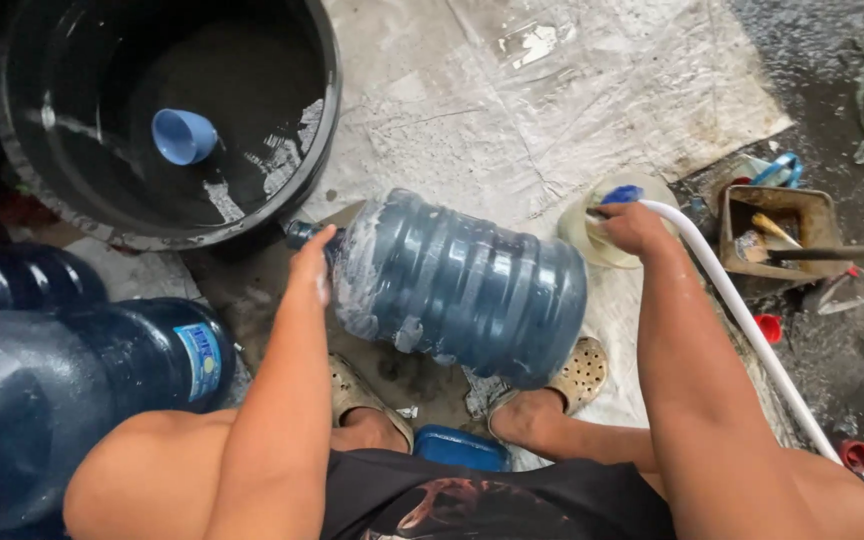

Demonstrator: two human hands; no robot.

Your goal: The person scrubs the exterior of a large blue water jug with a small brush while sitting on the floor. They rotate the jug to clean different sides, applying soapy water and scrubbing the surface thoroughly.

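Note:
A large blue ribbed water jug (462, 285) lies on its side on the wet floor in front of me, streaked with soap foam. My left hand (312, 265) grips it near the neck end. My right hand (632, 225) holds the blue-tipped end of a white hose (742, 315) over a small clear round bowl (592, 235) just beyond the jug's base. My feet in beige perforated clogs (582, 372) sit under the jug.
A big black tub (327, 120) at upper left holds water and a floating blue cup (182, 135). Two more dark blue jugs (82, 385) lie at left. A brown box of tools (782, 225) stands at right, on a pale tarp (552, 100).

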